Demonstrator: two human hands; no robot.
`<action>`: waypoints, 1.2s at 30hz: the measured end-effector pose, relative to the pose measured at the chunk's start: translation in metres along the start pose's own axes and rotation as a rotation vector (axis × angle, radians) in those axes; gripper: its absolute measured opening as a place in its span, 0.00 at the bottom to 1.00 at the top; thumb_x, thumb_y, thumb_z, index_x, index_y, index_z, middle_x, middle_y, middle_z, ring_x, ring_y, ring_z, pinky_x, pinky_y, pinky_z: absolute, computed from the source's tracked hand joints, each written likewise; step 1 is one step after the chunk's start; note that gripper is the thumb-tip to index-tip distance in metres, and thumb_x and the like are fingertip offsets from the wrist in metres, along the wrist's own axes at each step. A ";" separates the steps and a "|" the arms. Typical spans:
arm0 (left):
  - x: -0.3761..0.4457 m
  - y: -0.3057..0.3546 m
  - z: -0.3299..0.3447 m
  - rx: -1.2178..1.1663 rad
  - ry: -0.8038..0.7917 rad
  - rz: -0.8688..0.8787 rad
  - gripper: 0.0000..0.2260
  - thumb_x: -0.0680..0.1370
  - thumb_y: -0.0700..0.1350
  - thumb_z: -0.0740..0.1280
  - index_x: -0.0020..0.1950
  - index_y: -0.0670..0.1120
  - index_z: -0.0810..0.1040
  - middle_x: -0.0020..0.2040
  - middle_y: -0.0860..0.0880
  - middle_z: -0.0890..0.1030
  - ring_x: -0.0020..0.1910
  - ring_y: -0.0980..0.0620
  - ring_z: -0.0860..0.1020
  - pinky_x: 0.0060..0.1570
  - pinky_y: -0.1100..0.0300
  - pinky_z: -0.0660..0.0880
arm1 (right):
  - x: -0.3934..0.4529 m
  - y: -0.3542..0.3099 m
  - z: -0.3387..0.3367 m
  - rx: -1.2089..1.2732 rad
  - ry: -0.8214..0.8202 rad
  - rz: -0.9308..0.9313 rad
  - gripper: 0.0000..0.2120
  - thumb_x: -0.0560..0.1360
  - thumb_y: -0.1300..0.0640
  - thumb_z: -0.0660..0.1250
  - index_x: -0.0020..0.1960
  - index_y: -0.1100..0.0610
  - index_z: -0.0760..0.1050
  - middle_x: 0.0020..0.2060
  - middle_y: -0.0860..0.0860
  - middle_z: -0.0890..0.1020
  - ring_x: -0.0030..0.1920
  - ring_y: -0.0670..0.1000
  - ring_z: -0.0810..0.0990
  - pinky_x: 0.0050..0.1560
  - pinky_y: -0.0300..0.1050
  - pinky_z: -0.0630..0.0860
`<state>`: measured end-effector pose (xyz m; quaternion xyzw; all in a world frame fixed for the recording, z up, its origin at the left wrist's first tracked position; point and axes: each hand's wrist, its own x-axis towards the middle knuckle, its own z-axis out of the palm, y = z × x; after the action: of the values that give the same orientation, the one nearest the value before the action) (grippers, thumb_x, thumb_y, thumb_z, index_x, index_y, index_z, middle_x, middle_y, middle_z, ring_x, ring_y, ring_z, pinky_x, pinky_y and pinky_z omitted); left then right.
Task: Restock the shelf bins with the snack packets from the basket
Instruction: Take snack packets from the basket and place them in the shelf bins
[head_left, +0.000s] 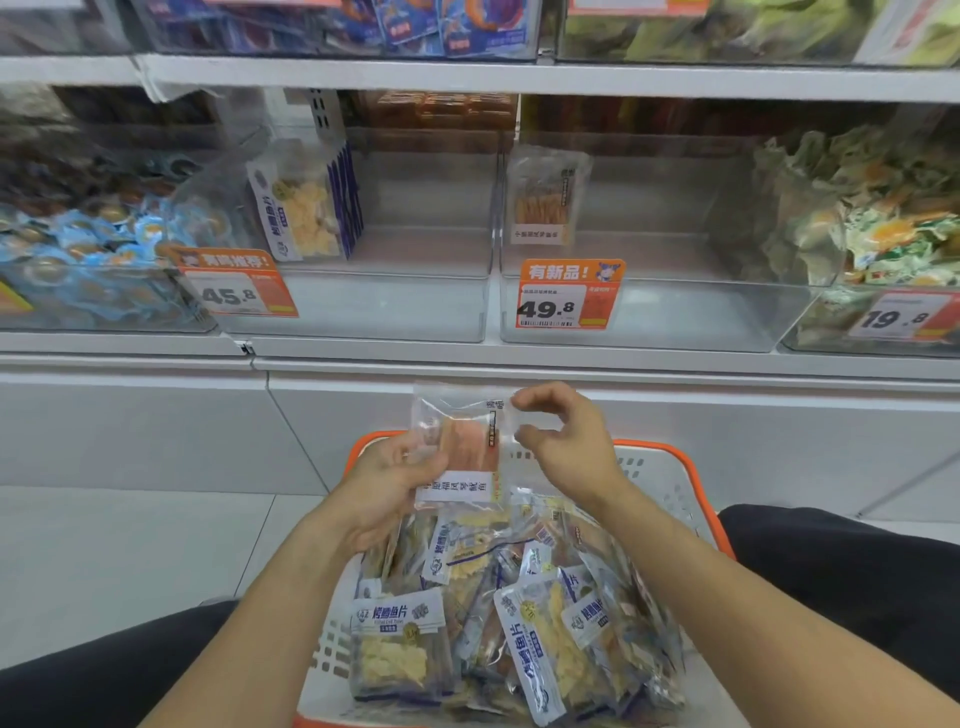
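Snack packets (467, 613) fill the basket (675, 467) nearest the person. Above it the left hand (387, 483) grips one orange packet (462, 452) upright, long axis vertical; the right hand (561, 431), fingers curled, hovers beside its top edge, holding nothing. Its matching bin (649, 312) lies straight beyond, slightly right.

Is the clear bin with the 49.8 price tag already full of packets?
No, the clear plastic bin holds only one clear packet of orange strips.

A shop: shelf bins (358, 306) of packaged snacks carry orange price tags (569, 294).
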<state>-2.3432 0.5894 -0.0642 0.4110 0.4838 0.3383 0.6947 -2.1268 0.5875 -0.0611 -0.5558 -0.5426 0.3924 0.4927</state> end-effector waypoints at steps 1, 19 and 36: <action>-0.001 0.000 -0.001 0.009 -0.010 0.002 0.18 0.75 0.38 0.70 0.65 0.38 0.77 0.58 0.34 0.82 0.55 0.36 0.82 0.60 0.35 0.76 | 0.001 -0.003 -0.003 0.052 -0.004 0.063 0.14 0.73 0.69 0.72 0.50 0.51 0.77 0.52 0.51 0.82 0.54 0.49 0.81 0.50 0.46 0.82; -0.020 0.039 0.024 0.186 -0.167 0.176 0.19 0.74 0.45 0.73 0.64 0.41 0.78 0.56 0.38 0.84 0.54 0.37 0.82 0.55 0.45 0.78 | 0.005 -0.075 -0.057 -0.238 -0.495 0.079 0.11 0.77 0.63 0.72 0.56 0.52 0.84 0.48 0.52 0.86 0.47 0.51 0.85 0.44 0.43 0.81; -0.005 0.107 0.067 0.634 0.311 0.779 0.21 0.78 0.47 0.71 0.70 0.50 0.72 0.64 0.53 0.77 0.63 0.58 0.74 0.64 0.62 0.70 | 0.026 -0.139 -0.108 -0.258 0.299 -0.593 0.08 0.74 0.62 0.76 0.45 0.52 0.78 0.44 0.49 0.86 0.47 0.47 0.85 0.52 0.39 0.80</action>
<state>-2.2891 0.6152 0.0466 0.6954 0.4712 0.4656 0.2787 -2.0491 0.5895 0.0992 -0.4831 -0.6472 0.0752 0.5849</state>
